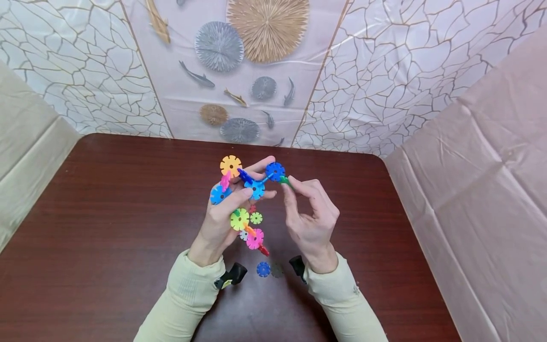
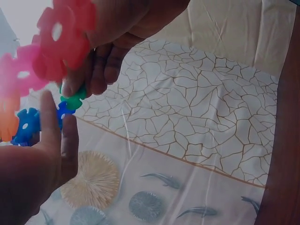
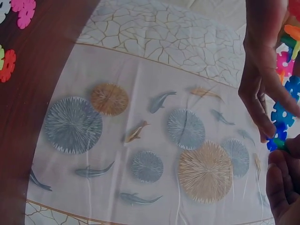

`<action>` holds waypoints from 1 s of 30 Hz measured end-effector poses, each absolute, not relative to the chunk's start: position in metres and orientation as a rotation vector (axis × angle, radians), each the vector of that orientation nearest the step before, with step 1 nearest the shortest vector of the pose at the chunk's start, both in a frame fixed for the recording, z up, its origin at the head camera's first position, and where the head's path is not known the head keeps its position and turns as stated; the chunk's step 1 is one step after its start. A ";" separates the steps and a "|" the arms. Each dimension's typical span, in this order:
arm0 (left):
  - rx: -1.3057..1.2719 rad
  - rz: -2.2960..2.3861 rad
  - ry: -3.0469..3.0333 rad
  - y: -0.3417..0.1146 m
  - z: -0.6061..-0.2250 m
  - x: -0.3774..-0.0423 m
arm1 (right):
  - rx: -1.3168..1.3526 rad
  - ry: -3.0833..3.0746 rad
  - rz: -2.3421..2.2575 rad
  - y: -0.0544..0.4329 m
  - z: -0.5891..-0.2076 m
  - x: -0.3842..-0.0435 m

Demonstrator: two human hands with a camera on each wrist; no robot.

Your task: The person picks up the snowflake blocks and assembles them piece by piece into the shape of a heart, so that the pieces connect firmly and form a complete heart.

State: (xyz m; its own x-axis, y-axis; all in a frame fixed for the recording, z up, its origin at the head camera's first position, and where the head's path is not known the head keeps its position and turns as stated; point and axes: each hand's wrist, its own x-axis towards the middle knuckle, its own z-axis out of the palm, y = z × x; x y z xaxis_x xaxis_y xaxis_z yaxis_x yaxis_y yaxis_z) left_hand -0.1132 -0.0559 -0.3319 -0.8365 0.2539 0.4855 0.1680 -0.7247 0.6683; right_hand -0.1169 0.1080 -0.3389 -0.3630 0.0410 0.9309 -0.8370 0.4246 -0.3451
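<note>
A chain of notched plastic snowflake discs hangs from my left hand (image 1: 213, 232), whose thumb presses a light blue disc (image 1: 256, 190) against the fingers. An orange-yellow disc (image 1: 231, 166) and a blue disc (image 1: 219, 195) sit near that hand's fingers. Below the thumb, a yellow-green disc (image 1: 240, 219), a pink disc (image 1: 255, 239) and a red disc (image 1: 264, 250) trail down. At the chain's other end is a dark blue disc (image 1: 275, 171). My right hand (image 1: 314, 216) pinches a green disc (image 1: 284, 179) between thumb and index finger, touching the dark blue disc's edge.
Loose discs lie on the brown table (image 1: 107, 228) beneath the hands, among them a blue disc (image 1: 263, 270), a dark disc (image 1: 277, 270) and a light green disc (image 1: 256, 218). Patterned cloth walls (image 1: 427, 71) stand behind and at both sides of the table.
</note>
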 end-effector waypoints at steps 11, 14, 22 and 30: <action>0.848 2.771 1.205 -0.050 -0.333 -0.110 | 0.685 -1.715 1.102 0.109 -0.339 -0.117; 0.838 2.755 1.275 -0.050 -0.332 -0.109 | 0.692 -1.734 1.108 0.110 -0.339 -0.116; 0.774 2.754 1.224 -0.051 -0.332 -0.108 | 0.696 -1.717 1.095 0.107 -0.340 -0.117; 0.797 2.717 1.156 -0.054 -0.331 -0.108 | 0.663 -1.741 1.107 0.106 -0.340 -0.118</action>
